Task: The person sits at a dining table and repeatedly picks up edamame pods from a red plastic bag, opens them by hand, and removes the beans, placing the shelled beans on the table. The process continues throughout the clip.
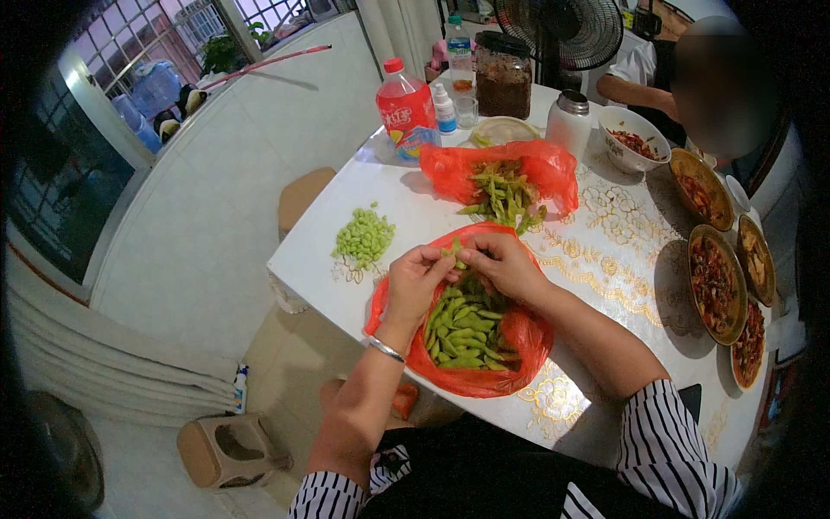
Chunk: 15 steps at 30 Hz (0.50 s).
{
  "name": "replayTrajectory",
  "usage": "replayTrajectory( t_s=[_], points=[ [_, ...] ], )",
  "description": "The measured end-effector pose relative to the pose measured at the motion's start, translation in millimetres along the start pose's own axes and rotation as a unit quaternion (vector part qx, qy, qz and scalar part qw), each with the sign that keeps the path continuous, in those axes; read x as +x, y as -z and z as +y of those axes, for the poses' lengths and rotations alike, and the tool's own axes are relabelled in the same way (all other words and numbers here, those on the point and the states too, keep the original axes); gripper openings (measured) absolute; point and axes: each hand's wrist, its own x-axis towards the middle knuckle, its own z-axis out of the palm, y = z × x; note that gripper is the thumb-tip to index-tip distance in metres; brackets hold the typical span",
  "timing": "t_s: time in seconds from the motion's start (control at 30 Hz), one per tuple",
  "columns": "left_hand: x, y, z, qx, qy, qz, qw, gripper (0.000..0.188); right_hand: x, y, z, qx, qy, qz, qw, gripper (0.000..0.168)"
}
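My left hand (420,276) and my right hand (502,263) meet above a red plastic bag (535,357), both gripping one green soybean pod (456,252) by their fingertips. Whole green pods (463,334) fill the rolled-down bag beneath my wrists. To the left, a small heap of shelled green beans (364,238) lies on the white tablecloth. Beyond my hands, a second red plastic bag (447,172) is spread out with pods and husks (502,194) on it. A silver bangle is on my left wrist.
A red-labelled bottle (407,107), a dark-filled jar (503,78) and a white flask (569,126) stand at the far side. A white bowl (632,139) and several food dishes (716,285) line the right. Another person sits at the far right; a fan (561,32) stands behind the table.
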Motion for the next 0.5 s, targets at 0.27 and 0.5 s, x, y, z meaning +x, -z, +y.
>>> replayTrajectory(
  t_s=[0.27, 0.5],
  points=[
    [-2, -1, -1, 0.045, 0.014, -0.009, 0.999, 0.008, -4, -2, -12, 0.074, -0.127, -0.053, 0.988, 0.019],
    [-4, -1, 0, 0.067, -0.040, -0.022, 0.997, 0.008, -3, -6, -4, 0.115, -0.125, -0.024, 0.985, 0.009]
  ],
)
